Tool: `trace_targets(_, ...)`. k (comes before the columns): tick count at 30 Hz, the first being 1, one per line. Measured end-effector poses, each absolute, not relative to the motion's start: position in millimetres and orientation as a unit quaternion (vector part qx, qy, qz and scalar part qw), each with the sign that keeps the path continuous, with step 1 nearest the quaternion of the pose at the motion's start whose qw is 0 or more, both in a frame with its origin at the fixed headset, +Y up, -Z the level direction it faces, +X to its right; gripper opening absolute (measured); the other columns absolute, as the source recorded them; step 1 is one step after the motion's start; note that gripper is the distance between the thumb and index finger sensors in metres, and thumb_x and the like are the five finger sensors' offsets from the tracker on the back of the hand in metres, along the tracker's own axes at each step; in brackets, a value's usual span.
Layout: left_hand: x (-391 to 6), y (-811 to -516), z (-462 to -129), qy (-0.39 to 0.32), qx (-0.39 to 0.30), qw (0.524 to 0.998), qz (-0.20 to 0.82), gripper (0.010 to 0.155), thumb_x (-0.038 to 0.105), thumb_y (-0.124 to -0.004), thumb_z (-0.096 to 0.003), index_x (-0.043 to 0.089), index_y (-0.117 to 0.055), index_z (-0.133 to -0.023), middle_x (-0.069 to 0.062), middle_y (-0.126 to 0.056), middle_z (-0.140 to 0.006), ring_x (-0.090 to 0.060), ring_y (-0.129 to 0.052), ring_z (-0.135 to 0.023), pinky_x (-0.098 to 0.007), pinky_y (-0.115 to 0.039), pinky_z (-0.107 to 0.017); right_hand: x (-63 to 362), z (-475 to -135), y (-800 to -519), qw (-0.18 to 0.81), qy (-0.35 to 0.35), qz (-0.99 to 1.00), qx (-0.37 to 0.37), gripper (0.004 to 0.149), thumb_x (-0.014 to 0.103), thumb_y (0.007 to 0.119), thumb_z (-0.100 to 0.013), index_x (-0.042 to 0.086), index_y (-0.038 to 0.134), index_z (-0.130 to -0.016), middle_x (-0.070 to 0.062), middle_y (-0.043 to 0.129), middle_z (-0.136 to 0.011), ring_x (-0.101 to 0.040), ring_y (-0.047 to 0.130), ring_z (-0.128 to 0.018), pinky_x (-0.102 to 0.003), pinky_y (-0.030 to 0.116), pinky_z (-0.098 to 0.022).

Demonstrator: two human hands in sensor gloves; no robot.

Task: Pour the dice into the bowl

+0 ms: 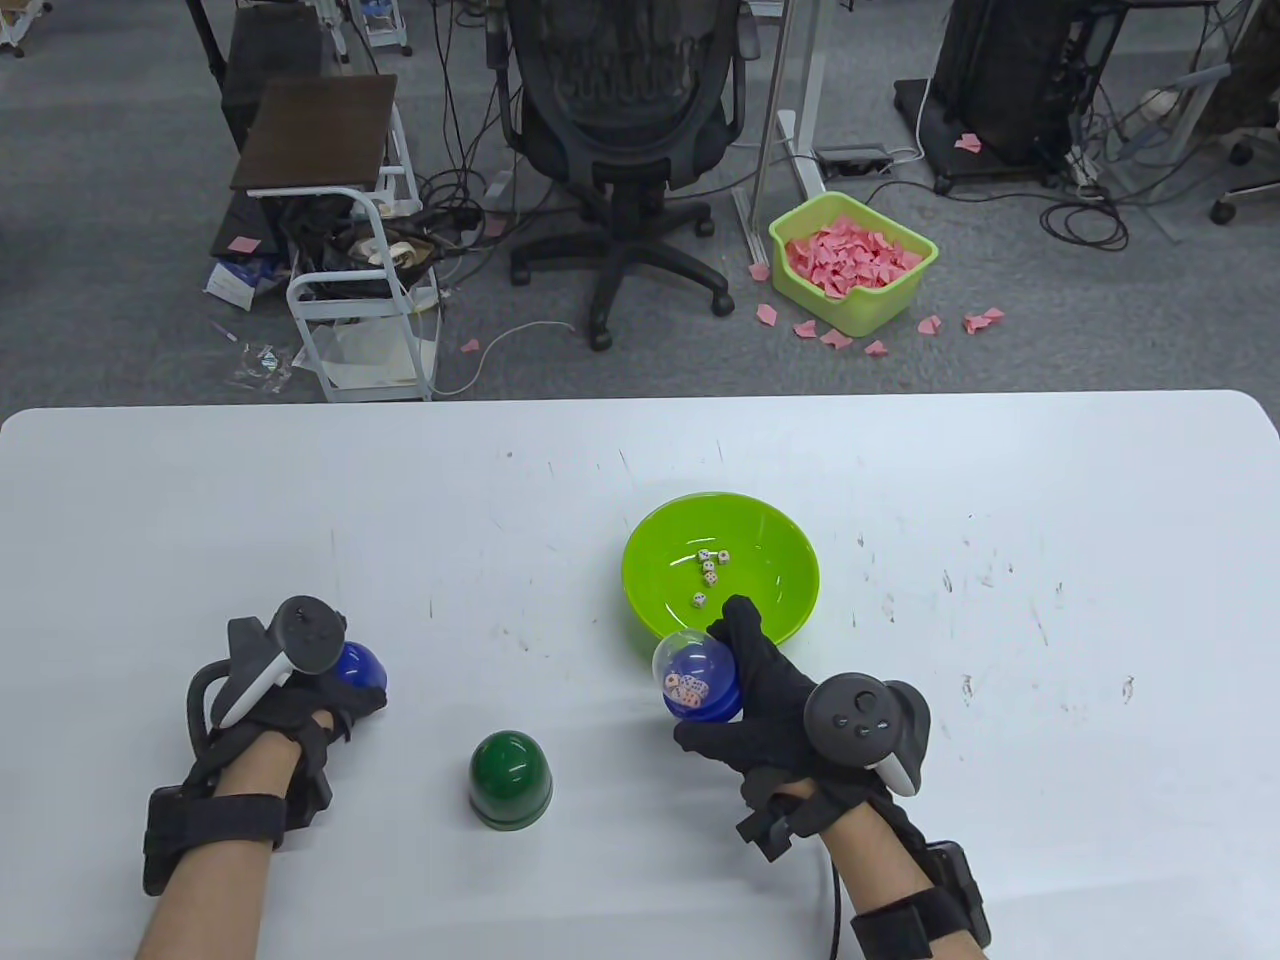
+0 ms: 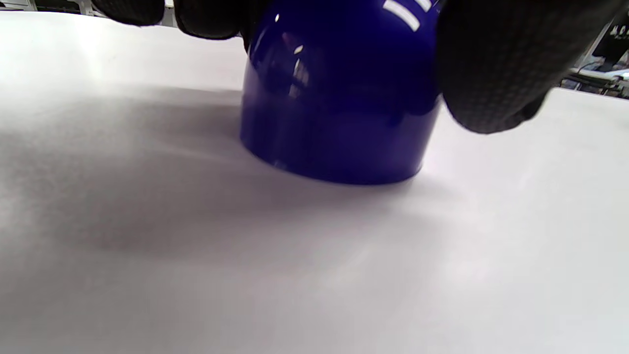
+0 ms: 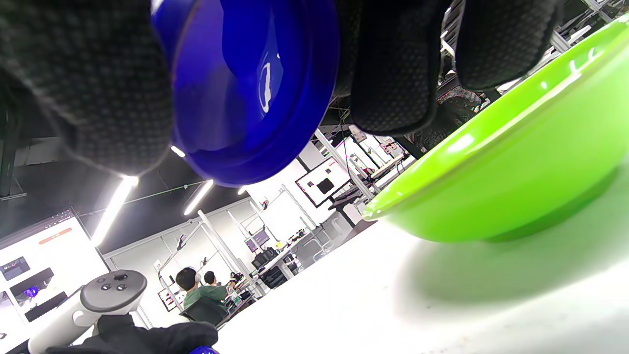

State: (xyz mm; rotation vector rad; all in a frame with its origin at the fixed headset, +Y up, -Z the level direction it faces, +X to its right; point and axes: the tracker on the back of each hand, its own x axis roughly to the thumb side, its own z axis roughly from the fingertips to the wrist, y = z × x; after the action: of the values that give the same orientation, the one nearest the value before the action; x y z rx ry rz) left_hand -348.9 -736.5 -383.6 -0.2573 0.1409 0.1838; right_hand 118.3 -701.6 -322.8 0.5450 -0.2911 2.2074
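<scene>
A lime green bowl [image 1: 655,545] stands on the white table with several dice [image 1: 708,572] in it. My right hand [image 1: 760,690] grips a blue cup with a clear dome [image 1: 695,680] holding several dice, lifted just in front of the bowl's near rim. In the right wrist view the blue cup [image 3: 250,83] sits between my gloved fingers [image 3: 393,64], with the bowl [image 3: 516,182] to the right. My left hand [image 1: 300,690] rests on a dark blue dome cover [image 1: 358,668] standing mouth down on the table; the left wrist view shows the cover [image 2: 339,98] under my fingers [image 2: 496,59].
A dark green dome cover [image 1: 511,778] stands mouth down on the table between my hands. The table's far edge [image 1: 640,400] runs across the table view, with an office chair and a bin of pink paper on the floor beyond.
</scene>
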Motion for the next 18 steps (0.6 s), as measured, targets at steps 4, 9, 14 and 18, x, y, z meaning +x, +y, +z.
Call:
trace_targets(4,-336,-713,-383,0.043,-0.101,0.985,0.132,0.098,0.06,-0.09,-0.0381,0.023,-0.037,-0.111,-0.015,-0.052,-0.116,-0.044,-0.047,-0.107,-0.065,-0.049,-0.077,118,-323,-702,0.408,-0.116,0.879,0.219,0.113,0.048,0.1,-0.032,0.002,0.029,-0.108,-0.023,0.066,-0.107,-0.045,0.09,-0.069,-0.071,0.068,-0.059)
trace_targets(9,-307,-683,-378,-0.017,-0.072,0.982,0.176,0.097,0.061,-0.089,-0.0388,0.024,-0.036,-0.111,-0.014,-0.052,-0.116,-0.044,-0.048,-0.108,-0.065,-0.05,-0.078,116,-322,-703,0.4,-0.115,0.882,0.222,0.113,0.048,0.1,-0.033,0.002,0.029,-0.108,-0.023,0.067,-0.107,-0.045,0.09,-0.069,-0.071,0.068,-0.059)
trace_targets(14,-269,-659,-368,-0.092,-0.053,0.975,0.196,0.096,0.062,-0.088,-0.0391,0.024,-0.037,-0.111,-0.015,-0.051,-0.116,-0.044,-0.052,-0.107,-0.066,-0.052,-0.077,112,-321,-703,0.387,-0.113,0.886,0.228,0.113,0.047,0.1,-0.032,0.002,0.029,-0.108,-0.024,0.066,-0.106,-0.045,0.09,-0.069,-0.071,0.068,-0.059)
trace_targets(18,-239,-647,-358,-0.146,-0.039,0.965,0.213,0.097,0.064,-0.087,-0.0385,0.024,-0.037,-0.111,-0.016,-0.048,-0.117,-0.044,-0.052,-0.107,-0.065,-0.054,-0.077,108,-320,-704,0.375,-0.111,0.89,0.234,0.113,0.048,0.1,-0.032,0.002,0.029,-0.108,-0.024,0.067,-0.106,-0.044,0.09,-0.068,-0.071,0.069,-0.059)
